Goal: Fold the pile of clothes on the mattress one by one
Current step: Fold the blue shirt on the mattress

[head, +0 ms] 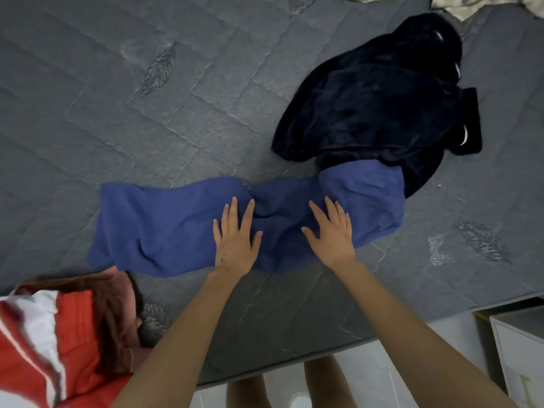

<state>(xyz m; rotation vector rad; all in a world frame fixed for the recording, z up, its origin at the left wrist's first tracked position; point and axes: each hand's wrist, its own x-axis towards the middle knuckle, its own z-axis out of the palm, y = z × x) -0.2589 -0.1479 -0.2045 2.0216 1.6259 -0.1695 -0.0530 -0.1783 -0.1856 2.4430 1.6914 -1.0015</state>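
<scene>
both hands are seen from the head camera laid flat, fingers straight and spread, on the blue garment [164, 228]: the left hand [235, 240] is pressed on its middle just left of a bunched crease, the right hand [332, 234] just right of it, and nothing is gripped by either. the blue garment is stretched as a long band across the grey quilted mattress [117, 113], near its front edge, and its right end is lapped over the lower edge of a dark navy heap of clothing [374, 98]. a red, white and maroon stack of clothes [59, 343] is lain at the near left corner, just beside the blue garment's left end, and pale cloth [471, 4] is glimpsed at the far right corner. the step in hand is judged to be the smoothing of a garment already folded lengthwise. for the next move, one end would probably have to be pinched and carried over the other, with the right end first drawn clear of the navy heap.
</scene>
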